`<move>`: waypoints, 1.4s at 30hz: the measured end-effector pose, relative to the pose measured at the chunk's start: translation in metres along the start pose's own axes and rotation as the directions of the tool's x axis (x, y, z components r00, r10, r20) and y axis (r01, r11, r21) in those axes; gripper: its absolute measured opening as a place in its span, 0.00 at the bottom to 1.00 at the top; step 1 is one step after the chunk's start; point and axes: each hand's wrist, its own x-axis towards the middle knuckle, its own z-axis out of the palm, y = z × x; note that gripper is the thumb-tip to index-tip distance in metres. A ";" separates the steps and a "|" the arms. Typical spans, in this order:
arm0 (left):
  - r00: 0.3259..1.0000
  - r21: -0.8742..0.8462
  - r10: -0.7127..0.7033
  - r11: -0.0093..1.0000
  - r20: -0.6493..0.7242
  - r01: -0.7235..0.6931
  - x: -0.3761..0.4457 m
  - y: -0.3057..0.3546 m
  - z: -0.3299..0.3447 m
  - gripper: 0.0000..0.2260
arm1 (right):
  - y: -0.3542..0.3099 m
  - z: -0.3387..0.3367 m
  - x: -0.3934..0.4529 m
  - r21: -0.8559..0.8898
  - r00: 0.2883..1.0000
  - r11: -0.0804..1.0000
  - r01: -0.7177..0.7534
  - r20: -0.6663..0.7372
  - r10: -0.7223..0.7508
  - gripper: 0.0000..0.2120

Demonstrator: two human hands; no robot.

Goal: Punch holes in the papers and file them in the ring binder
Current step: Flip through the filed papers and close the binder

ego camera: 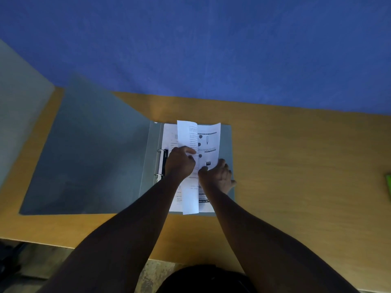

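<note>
A: Location of the ring binder [84, 149]?

B: Open flat on the worktop [296, 166], cover spread toward 9 o'clock, rings [160, 163] exposed.

A: Grip state?

B: Left hand [179, 163] pinches the curled edge of the top printed sheet [208, 142]. Right hand [220, 176], fingers curled, holds the same sheet at its 3 o'clock side, over the filed papers [169, 136].

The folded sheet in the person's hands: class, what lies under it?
Under the folded sheet lies another printed page in the open ring binder. Both the left hand and right hand cover its middle.
</note>
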 end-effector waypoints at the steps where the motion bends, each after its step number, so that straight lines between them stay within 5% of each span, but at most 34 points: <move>1: 1.000 -0.016 -0.004 1.000 0.003 0.004 0.000 0.002 -0.001 0.09 | 0.000 0.000 0.000 0.015 0.999 0.999 0.040 -0.037 -0.040 0.18; 4: 1.000 -0.043 0.007 0.999 0.017 -0.007 0.000 0.014 -0.006 0.11 | -0.002 0.000 -0.003 0.085 0.979 0.984 0.157 -0.142 -0.144 0.19; 7: 0.997 0.008 -0.028 1.000 0.067 0.028 -0.002 0.022 -0.009 0.26 | -0.005 -0.003 -0.006 0.157 0.949 0.950 0.269 -0.214 -0.233 0.26; 13: 0.987 -0.033 -0.074 0.996 0.143 0.080 -0.003 0.024 -0.012 0.33 | -0.004 -0.007 -0.005 0.283 0.957 0.915 0.288 -0.118 -0.265 0.34; 25: 0.995 -0.228 -0.026 0.973 0.098 0.048 -0.007 0.017 -0.014 0.17 | -0.002 -0.007 -0.004 0.259 0.957 0.921 0.290 -0.099 -0.273 0.32; 30: 0.996 -0.289 -0.043 0.955 0.078 0.064 -0.007 0.010 -0.011 0.18 | 0.001 -0.007 -0.004 0.260 0.961 0.925 0.276 -0.101 -0.259 0.27; 42: 0.973 -0.162 -0.228 0.962 -0.023 0.222 -0.004 0.008 -0.018 0.15 | 0.009 -0.015 0.004 0.218 0.966 0.941 0.260 -0.068 -0.251 0.26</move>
